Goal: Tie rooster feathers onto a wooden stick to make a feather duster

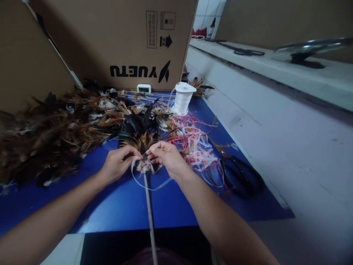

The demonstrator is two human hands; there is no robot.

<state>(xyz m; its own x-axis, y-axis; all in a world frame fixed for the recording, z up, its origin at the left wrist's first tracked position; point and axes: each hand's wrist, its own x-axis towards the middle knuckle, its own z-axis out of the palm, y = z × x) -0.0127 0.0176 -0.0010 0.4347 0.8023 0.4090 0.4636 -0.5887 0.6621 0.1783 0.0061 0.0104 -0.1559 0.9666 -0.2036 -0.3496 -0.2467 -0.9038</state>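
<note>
A bundle of brown and black feathers (143, 141) sits around the far end of a thin stick (149, 206), which runs back toward my body. A sheer white ribbon (158, 188) loops loosely below the bundle's base. My left hand (117, 163) pinches the ribbon at the left of the base. From the right, my right hand (167, 156) pinches the ribbon too, with its fingertips close to the left ones. Pinkish-red string shows on the pale fluffy base between the hands. The fingers partly hide the ribbon there.
Many loose feathers (55, 136) cover the blue table (116, 211) at left. A white ribbon spool (182, 98), cut ribbons and red strings (195, 147) and black-handled scissors (242, 173) lie right. Behind stand a small white device (143, 88) and a cardboard box (110, 40); a wall borders the right.
</note>
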